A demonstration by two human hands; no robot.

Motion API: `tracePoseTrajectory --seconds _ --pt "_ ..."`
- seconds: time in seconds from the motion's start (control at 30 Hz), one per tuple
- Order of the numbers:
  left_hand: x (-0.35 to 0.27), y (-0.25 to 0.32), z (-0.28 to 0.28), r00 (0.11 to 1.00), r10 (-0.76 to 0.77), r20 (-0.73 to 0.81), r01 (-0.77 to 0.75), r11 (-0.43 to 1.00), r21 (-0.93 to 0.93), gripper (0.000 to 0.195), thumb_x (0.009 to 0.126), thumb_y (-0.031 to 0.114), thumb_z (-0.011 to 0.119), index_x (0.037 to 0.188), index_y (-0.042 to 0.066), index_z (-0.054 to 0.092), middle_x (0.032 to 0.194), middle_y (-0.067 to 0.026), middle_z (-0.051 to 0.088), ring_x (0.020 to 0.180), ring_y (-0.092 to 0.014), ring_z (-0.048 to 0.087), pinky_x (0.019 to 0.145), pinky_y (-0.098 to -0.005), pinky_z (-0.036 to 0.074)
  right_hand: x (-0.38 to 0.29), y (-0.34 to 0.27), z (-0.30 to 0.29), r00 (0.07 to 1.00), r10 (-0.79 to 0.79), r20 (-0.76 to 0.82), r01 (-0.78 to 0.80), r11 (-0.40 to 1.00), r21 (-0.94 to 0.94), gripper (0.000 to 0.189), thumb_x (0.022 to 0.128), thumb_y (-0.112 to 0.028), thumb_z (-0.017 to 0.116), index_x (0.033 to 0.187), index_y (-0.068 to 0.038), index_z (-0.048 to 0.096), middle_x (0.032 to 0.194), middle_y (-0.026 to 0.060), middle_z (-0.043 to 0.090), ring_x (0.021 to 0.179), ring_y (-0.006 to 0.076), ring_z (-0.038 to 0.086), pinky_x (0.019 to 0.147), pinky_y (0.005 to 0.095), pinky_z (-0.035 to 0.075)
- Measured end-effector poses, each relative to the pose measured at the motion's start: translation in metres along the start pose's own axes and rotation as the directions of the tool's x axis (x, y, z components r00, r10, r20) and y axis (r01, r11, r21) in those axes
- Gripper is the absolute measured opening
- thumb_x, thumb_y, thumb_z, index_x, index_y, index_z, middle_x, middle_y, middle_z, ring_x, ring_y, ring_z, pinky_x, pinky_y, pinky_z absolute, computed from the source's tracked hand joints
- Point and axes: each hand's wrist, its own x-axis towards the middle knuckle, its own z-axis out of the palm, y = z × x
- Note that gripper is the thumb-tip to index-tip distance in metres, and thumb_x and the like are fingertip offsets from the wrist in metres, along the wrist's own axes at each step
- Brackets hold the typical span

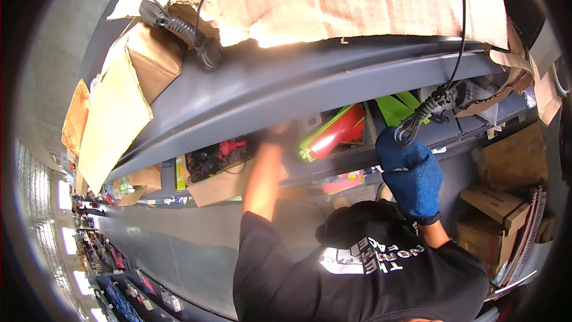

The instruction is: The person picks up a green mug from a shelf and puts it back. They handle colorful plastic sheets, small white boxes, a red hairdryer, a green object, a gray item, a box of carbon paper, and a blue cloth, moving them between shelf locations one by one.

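Note:
My left hand (279,130), bare and blurred, reaches under the front edge of the upper grey shelf (268,112). Its fingers cannot be made out. Just right of it lies a shiny red and lime-green piece (337,132) on the lower level. To its left an open cardboard box (223,185) holds black and red items (230,147) with a dark cord. My right hand (411,176) wears a blue knit glove, its fingers curled at the lower shelf's front edge. A bundled black cable (420,118) hangs in front of its fingertips. Bright green pieces (395,107) lie behind that cable.
Torn cardboard (357,0) covers the upper shelf, and another tied cable (178,27) hangs at the left. Cardboard boxes (487,228) are stacked on the floor at the right. Colourful packets (343,182) sit below the lower shelf. More shelving (134,295) stands at lower left.

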Motion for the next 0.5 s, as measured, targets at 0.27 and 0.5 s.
tracePoseTrajectory --seconds 0.27,0.5 --pt "0.017 -0.024 0.011 0.996 0.001 0.086 -0.008 0.996 0.087 0.046 0.078 0.022 0.078 0.116 0.004 0.061 0.100 -0.0182 0.069 0.094 -0.027 0.068 0.079 -0.0391 0.054 -0.005 0.008 -0.016 0.996 0.064 0.070 -0.065 0.998 0.019 0.038 0.066 -0.003 0.070 0.103 -0.008 0.069 0.094 0.0080 0.071 0.086 0.0218 0.070 0.079 0.0293 0.052" --pt "0.022 -0.024 0.013 0.994 0.015 0.109 -0.027 0.994 0.110 0.046 0.078 0.022 0.078 0.117 0.004 0.061 0.101 -0.0183 0.069 0.095 -0.028 0.067 0.080 -0.0393 0.054 -0.008 0.015 -0.018 1.000 -0.027 -0.009 0.027 1.000 -0.002 0.033 0.063 -0.005 0.072 0.096 -0.008 0.071 0.094 0.0074 0.071 0.086 0.0241 0.068 0.078 0.0301 0.052"
